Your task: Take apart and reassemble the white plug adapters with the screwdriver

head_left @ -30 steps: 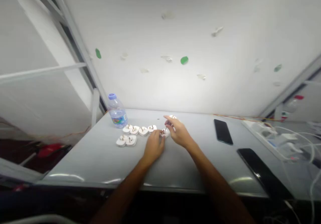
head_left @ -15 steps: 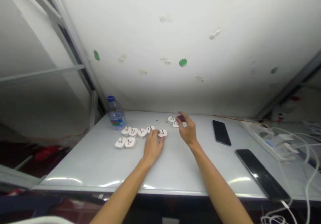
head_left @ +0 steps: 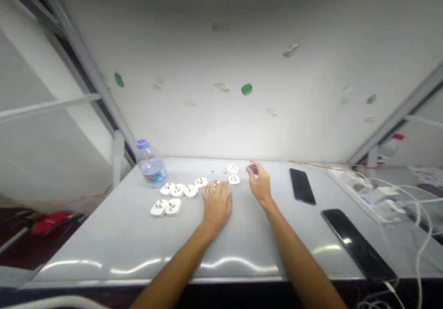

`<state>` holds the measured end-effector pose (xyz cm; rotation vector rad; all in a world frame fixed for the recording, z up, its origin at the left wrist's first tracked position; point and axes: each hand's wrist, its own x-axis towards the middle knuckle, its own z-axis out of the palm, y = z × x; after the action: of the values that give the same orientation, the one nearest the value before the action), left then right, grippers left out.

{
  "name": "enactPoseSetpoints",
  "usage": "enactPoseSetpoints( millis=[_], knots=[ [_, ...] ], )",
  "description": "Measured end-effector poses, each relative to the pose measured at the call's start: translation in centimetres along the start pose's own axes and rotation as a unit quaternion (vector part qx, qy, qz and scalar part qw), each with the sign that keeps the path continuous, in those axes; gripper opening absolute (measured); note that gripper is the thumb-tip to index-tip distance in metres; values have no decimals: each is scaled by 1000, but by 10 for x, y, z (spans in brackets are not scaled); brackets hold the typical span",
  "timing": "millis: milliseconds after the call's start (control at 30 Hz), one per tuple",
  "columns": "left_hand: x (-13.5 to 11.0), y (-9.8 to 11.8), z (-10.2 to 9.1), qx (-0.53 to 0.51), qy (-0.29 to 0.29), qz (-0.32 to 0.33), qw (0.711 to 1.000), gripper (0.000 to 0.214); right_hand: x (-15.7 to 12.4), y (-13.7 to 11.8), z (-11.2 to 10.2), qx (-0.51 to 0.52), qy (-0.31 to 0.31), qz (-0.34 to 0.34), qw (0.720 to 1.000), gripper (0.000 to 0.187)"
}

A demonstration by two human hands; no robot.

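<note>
Since the earlier frame the left hand (head_left: 216, 205) has spread wide open, and its fingertips cover part of one white plug (head_left: 217, 184), so I cannot tell if it grips it. To the right of the water bottle (head_left: 151, 163) lie nine plugs, this one included. The right hand (head_left: 260, 184) is half closed beyond them, with something small and dark (head_left: 253, 169) at its fingers, too blurred to name.

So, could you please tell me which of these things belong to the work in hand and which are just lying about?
In use: left hand, resting on a plug; right hand, pinching a small dark tool; the white three-pin plugs.
Lying about: plastic water bottle; black smartphone; second black smartphone; white power strip.
</note>
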<state>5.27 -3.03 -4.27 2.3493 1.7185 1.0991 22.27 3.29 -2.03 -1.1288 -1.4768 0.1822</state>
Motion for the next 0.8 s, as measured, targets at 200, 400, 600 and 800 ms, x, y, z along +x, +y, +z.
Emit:
enactPoseSetpoints(
  millis=[200, 400, 600, 800],
  knots=[
    [-1, -5, 1, 27, -2, -13, 1000, 31, -9, -14, 13, 57, -37, 7, 998, 29],
    [-2, -6, -2, 41, 3, -32, 999, 22, -15, -9, 31, 15, -50, -57, 997, 30],
    [-2, -6, -3, 52, 9, -31, 998, 20, -17, -6, 39, -13, -60, -88, 994, 29],
    [-3, -9, 1, 54, 12, -30, 998, 19, -17, -3, 39, -35, -58, -105, 992, 30]
  ],
)
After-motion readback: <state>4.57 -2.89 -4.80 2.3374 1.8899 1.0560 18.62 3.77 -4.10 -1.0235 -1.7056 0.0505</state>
